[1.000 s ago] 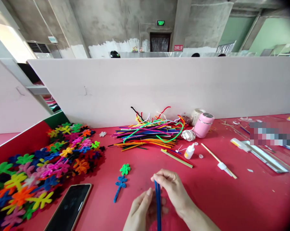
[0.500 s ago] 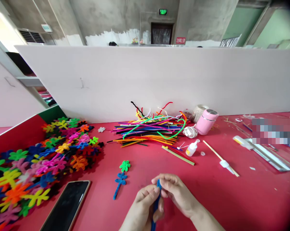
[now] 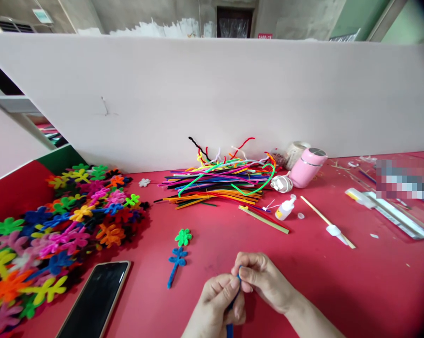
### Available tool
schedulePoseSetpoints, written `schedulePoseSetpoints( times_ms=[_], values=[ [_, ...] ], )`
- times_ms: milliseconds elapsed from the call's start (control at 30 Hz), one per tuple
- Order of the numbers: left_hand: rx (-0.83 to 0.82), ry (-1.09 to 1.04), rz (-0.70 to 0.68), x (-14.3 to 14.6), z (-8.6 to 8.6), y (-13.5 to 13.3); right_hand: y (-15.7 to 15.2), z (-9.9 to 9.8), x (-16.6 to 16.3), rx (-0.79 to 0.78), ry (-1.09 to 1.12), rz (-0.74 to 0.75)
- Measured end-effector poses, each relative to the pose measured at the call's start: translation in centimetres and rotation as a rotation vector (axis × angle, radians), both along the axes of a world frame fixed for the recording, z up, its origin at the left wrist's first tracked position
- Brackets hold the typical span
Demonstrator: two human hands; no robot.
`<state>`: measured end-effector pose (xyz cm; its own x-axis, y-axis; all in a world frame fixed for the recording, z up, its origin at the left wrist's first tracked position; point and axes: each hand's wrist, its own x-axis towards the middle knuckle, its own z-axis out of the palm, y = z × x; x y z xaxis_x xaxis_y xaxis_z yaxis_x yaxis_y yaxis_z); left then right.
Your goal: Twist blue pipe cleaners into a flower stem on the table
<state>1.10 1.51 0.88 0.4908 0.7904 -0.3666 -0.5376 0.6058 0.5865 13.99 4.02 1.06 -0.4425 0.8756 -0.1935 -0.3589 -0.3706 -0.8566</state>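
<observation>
A blue pipe cleaner (image 3: pixel 230 330) runs down through my left hand (image 3: pixel 219 300), whose fingers are closed round it. My right hand (image 3: pixel 263 279) pinches its upper end, fingertips close against the left thumb. Most of the blue piece is hidden by the fingers. To the left of my hands lies a blue pipe-cleaner stem with leaf loops (image 3: pixel 177 263), flat on the red table (image 3: pixel 155 300). Just above that stem is a green pipe-cleaner flower (image 3: pixel 183 237).
Colourful pipe-cleaner flowers (image 3: pixel 71 234) are heaped at left, behind a phone (image 3: pixel 95 300). A pipe-cleaner bundle (image 3: pixel 219 183) lies by the white partition (image 3: pixel 197 94). Rightward are a pink cylinder (image 3: pixel 307 168), a glue bottle (image 3: pixel 285 209), a wooden stick (image 3: pixel 317 211) and a paper trimmer (image 3: pixel 395 216).
The view has tipped downward. Both hands have shifted slightly right, fingertips still together on the blue pipe cleaner, and less of it shows between them. The things on the table lie as before.
</observation>
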Motion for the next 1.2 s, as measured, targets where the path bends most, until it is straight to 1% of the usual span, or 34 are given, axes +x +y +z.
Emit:
schedulePoseSetpoints(
  times_ms=[133, 200, 367, 467, 600, 700, 833, 933, 1067, 1133, 1200],
  values=[
    [0.011, 0.002, 0.022, 0.0, -0.2, 0.0, 0.0, -0.1, 0.0, -0.013, 0.009, 0.015],
    [0.018, 0.037, 0.04, 0.0, -0.3, -0.1, 0.0, -0.1, 0.1, -0.006, 0.018, 0.025],
    [0.069, 0.159, 0.029, 0.0, -0.5, -0.1, 0.0, 0.1, 0.0, 0.02, 0.005, 0.016],
    [0.054, 0.235, 0.05, -0.1, 0.0, 0.0, 0.0, 0.3, 0.0, 0.033, -0.049, -0.009],
    [0.021, 0.347, 0.103, -0.4, 1.4, 0.2, 0.2, 0.8, 0.5, 0.129, -0.236, -0.142],
    [0.015, 0.405, 0.101, -0.5, 2.3, 0.3, 0.3, 1.6, 1.2, 0.28, -0.376, -0.212],
    [0.016, 0.445, 0.077, -0.6, 2.7, 0.2, 0.0, 3.2, 1.8, 0.556, -0.566, -0.199],
    [0.015, 0.451, 0.044, -0.7, 2.9, -0.1, -0.4, 3.9, 2.0, 0.788, -0.717, -0.156],
    [0.019, 0.374, 0.002, -0.8, 3.3, -0.5, -0.7, 4.1, 2.2, 1.184, -0.906, -0.073],
    [0.027, 0.303, -0.04, -1.0, 3.4, -0.6, -0.7, 4.3, 2.5, 1.319, -0.954, -0.015],
    [0.035, 0.234, -0.106, -1.2, 3.5, -0.6, -0.7, 4.7, 2.7, 1.414, -0.979, 0.049]
  ],
)
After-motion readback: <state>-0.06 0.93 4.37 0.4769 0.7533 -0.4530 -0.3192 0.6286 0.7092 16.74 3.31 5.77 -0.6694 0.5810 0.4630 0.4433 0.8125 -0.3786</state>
